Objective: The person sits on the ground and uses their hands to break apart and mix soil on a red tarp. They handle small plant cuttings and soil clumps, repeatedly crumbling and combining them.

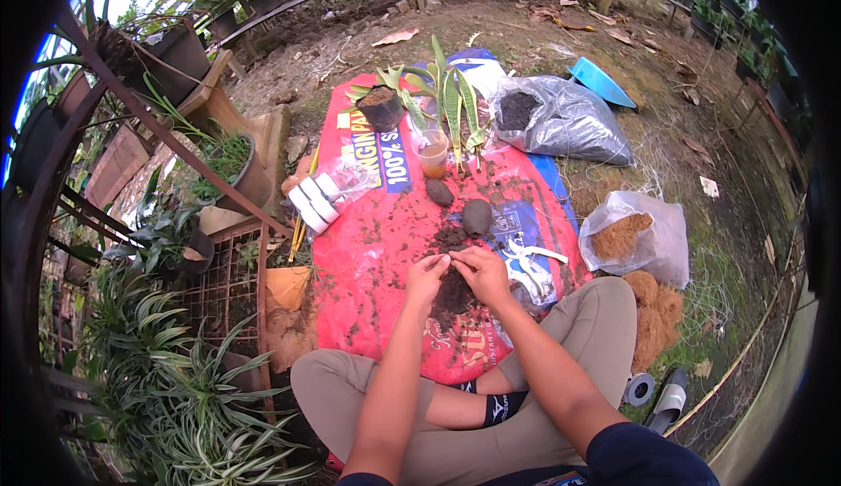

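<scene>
My left hand (424,279) and my right hand (484,276) meet fingertip to fingertip above a pile of dark soil (453,295). Both are pinched closed; whatever lies between the fingers is too small to make out. The soil is heaped on a red printed plastic sheet (350,263) in front of my crossed legs. Just beyond my hands rest a rounded dark soil ball (477,217) and a smaller one (440,193). White-handled pruning shears (536,252) lie to the right of my right hand.
Farther out stand a cup of brownish liquid (433,160), cut snake plant leaves (452,109) and a dark pot (382,111). On the right are a bag of dark soil (569,127), a blue scoop (603,81) and a bag of brown fibre (661,245). White rolls (314,203) lie left.
</scene>
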Demonstrator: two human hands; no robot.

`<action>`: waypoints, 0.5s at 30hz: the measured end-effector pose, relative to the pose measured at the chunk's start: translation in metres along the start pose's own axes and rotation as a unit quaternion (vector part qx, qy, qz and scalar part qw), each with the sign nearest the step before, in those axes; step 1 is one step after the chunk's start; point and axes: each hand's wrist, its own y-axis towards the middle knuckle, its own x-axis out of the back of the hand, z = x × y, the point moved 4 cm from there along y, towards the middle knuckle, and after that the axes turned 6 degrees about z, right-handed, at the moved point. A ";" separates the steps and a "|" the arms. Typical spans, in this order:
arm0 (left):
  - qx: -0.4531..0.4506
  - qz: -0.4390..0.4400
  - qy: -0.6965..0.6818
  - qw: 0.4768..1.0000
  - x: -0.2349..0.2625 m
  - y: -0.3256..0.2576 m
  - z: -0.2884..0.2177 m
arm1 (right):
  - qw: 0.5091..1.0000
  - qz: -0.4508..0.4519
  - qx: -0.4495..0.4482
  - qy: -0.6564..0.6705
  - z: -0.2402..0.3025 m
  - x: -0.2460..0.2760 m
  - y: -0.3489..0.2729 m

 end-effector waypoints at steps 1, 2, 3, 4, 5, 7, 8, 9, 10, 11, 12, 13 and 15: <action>-0.004 -0.019 0.005 1.000 0.003 0.003 0.001 | 1.000 -0.003 0.002 -0.007 -0.002 0.000 0.000; -0.008 -0.042 0.008 0.999 0.011 0.004 0.002 | 1.000 0.003 -0.017 -0.010 -0.001 -0.001 0.000; -0.012 -0.074 -0.007 0.997 0.020 0.006 0.001 | 0.999 0.007 -0.040 -0.018 -0.003 0.000 -0.001; -0.015 -0.105 -0.022 0.994 0.035 0.010 -0.004 | 0.998 0.011 -0.062 -0.026 -0.005 0.003 -0.003; -0.019 -0.140 -0.036 0.989 0.055 0.011 -0.007 | 0.992 0.038 -0.110 -0.055 -0.010 0.003 -0.004; -0.121 -0.280 -0.116 0.945 0.140 0.012 0.008 | 0.972 0.108 -0.185 -0.097 -0.001 -0.010 0.000; -0.115 -0.374 -0.093 0.916 0.151 0.005 0.005 | 0.950 0.158 -0.253 -0.097 -0.007 -0.007 -0.001; -0.110 -0.460 -0.069 0.879 0.153 -0.004 -0.005 | 0.965 0.118 -0.212 -0.100 -0.015 0.000 -0.002; -0.104 -0.541 -0.045 0.833 0.150 -0.012 -0.014 | 0.977 0.077 -0.171 -0.103 -0.026 0.004 -0.006; -0.077 -0.553 0.057 0.827 0.152 -0.017 -0.018 | 0.987 0.044 -0.121 -0.098 -0.030 0.001 -0.009; -0.047 -0.561 0.158 0.811 0.154 -0.019 -0.015 | 0.987 0.034 -0.094 -0.125 -0.029 -0.002 -0.009; -0.015 -0.561 0.256 0.787 0.152 -0.021 -0.011 | 0.986 0.035 -0.111 -0.122 -0.033 -0.004 -0.010; -0.068 -0.376 0.318 0.868 0.143 -0.005 0.008 | 0.983 0.041 -0.141 -0.111 -0.033 -0.011 -0.007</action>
